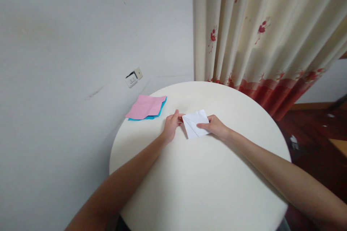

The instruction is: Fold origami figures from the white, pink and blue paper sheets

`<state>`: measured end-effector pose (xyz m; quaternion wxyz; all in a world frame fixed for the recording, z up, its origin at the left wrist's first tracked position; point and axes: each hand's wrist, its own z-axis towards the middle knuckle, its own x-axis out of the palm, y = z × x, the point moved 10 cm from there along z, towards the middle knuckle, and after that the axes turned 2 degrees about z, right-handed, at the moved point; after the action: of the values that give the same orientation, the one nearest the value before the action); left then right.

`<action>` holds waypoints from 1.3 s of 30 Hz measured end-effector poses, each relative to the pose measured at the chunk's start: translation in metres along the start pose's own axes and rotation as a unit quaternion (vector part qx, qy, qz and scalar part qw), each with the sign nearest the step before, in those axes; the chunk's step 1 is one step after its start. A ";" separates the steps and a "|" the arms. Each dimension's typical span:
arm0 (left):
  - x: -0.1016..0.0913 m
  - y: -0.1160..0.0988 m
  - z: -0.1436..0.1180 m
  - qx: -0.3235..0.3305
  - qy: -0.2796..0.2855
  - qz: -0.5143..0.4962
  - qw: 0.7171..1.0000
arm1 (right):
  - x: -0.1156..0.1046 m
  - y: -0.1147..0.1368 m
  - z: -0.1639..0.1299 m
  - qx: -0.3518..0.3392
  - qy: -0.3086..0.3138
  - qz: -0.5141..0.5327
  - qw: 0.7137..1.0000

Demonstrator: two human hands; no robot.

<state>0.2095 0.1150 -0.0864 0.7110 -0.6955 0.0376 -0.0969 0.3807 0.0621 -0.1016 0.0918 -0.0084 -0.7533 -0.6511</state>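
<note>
White wall and a cream curtain (260, 32) with red flowers stand behind a round pale tabletop (206, 187), where a folded white paper (195, 124) lies flat a little past the middle, toward the far edge. Left hand (171, 126) pinches the paper's left corner, fingers closed on it; right hand (215, 126) rests on the paper's right side, fingers (202, 126) pressing it flat rather than gripping. Diagonal creases already show, so folding looks partly done, with the shape as yet unfinished. Near the far left edge a pink sheet (145, 107) lies on a blue sheet (158, 114), both untouched and well apart from the hands
</note>
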 end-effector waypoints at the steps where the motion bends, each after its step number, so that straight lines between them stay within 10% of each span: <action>1: 0.002 0.001 0.000 -0.010 0.012 -0.009 1.000 | -0.001 0.001 0.000 0.000 -0.004 0.002 1.000; 8: 0.025 0.008 -0.011 -0.018 0.092 0.061 0.994 | 0.001 0.005 -0.003 -0.003 -0.007 -0.014 1.000; 20: 0.026 0.001 -0.015 -0.007 0.067 0.044 0.997 | 0.003 0.002 0.000 -0.012 0.007 -0.016 1.000; 29: 0.013 -0.002 -0.012 0.003 -0.003 0.024 1.000 | -0.020 0.013 0.004 -0.051 -0.095 0.031 0.994; 39: 0.010 -0.007 -0.014 0.038 -0.025 0.047 0.998 | 0.007 -0.001 -0.002 0.002 0.023 0.037 0.999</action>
<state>0.2157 0.0992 -0.0790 0.7412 -0.6678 0.0488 -0.0479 0.3736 0.0587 -0.1012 0.1332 -0.0211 -0.7514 -0.6460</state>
